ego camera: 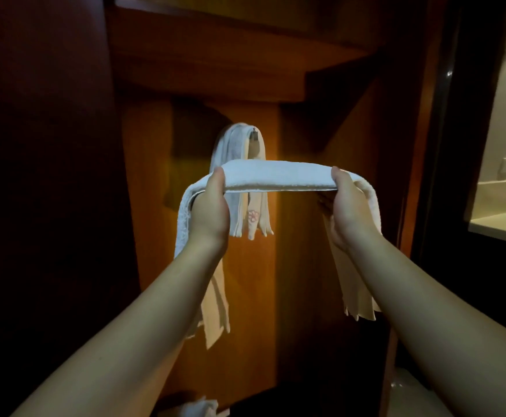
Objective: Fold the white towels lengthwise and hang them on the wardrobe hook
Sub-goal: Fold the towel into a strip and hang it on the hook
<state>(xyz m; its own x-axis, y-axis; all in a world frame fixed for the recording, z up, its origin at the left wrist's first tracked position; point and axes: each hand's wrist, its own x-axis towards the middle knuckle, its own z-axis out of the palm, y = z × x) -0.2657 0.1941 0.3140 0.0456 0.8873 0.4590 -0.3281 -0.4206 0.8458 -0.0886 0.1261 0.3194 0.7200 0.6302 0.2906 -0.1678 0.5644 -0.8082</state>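
Left hand (208,210) and right hand (350,210) are gripping a folded white towel (278,176), ends drooping. Another towel (239,145) is hanging on the hook (254,134) at 12 o'clock.

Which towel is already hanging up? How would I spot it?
Look inside the brown wooden wardrobe, at the small metal hook on its back wall. The hanging towel is draped over that hook, its ends dangling down. Unlike the held towel stretched between both hands, it has a little pink flower near the bottom.

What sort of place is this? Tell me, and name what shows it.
Probably a hotel room. A wooden wardrobe has a hook already bearing a white towel, and at the right an opening shows a bathroom counter with a tap.
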